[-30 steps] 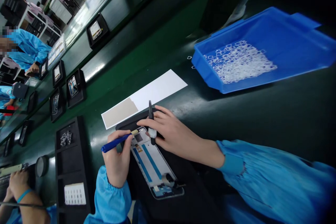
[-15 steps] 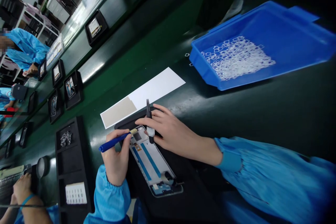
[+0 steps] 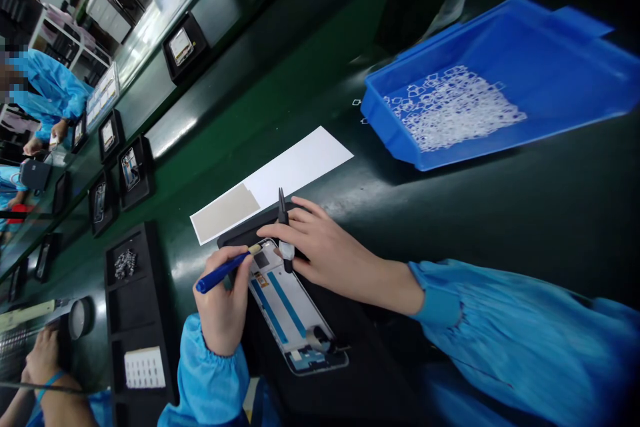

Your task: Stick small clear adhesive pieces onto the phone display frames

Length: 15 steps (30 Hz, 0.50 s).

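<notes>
My left hand (image 3: 223,307) is closed around a blue pen-shaped tool (image 3: 220,273). Its pale tip (image 3: 255,249) is at the upper end of an opened phone housing (image 3: 285,300); whether it touches cannot be made out. Black tweezers (image 3: 283,213) with a white wrapping lie in my right hand (image 3: 320,247), their points facing away from me. Fingers of that hand reach to the housing's upper right edge. Two blue strips run along the housing, and a dark curled piece (image 3: 320,339) sits near its lower end. Beneath it is a black tray (image 3: 240,235).
A blue bin (image 3: 565,73) of small white frames stands at the right. Beyond my hands lies a white sheet (image 3: 300,163). A black compartment tray (image 3: 133,307) with small metal parts is at the left. Co-workers' hands (image 3: 43,353) and several phone trays are farther left.
The rear end of the blue tool has swung slightly right while its tip stays at the housing's upper end. My right hand looks unmoved. A far co-worker's hands have shifted.
</notes>
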Each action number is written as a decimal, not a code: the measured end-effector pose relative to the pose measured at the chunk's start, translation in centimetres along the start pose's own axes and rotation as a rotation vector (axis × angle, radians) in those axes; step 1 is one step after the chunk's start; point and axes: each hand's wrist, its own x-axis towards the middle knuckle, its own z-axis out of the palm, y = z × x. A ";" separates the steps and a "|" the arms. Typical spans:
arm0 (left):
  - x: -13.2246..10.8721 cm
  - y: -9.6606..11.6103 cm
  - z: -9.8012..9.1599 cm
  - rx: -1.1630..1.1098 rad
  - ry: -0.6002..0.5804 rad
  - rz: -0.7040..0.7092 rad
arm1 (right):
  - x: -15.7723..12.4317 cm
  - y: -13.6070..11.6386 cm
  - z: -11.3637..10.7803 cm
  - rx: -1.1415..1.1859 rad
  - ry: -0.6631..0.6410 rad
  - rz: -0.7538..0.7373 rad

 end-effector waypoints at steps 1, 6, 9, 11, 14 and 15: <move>0.1 0.2 0.0 0.013 -0.011 0.012 | 0.0 0.0 0.0 0.002 -0.001 0.001; 0.1 0.5 0.0 0.070 -0.078 0.069 | 0.0 0.1 0.0 -0.001 -0.004 0.000; -0.2 0.0 0.1 0.007 -0.092 0.048 | 0.0 0.0 -0.1 -0.006 -0.013 0.010; -0.5 -0.4 0.1 -0.051 -0.074 0.014 | 0.1 -0.1 -0.2 -0.010 -0.016 0.013; -0.6 -0.5 0.2 -0.096 -0.069 -0.018 | 0.1 -0.1 -0.1 -0.020 -0.015 0.005; -0.6 -0.5 0.2 -0.103 -0.084 -0.022 | 0.1 -0.1 -0.1 -0.022 -0.014 0.002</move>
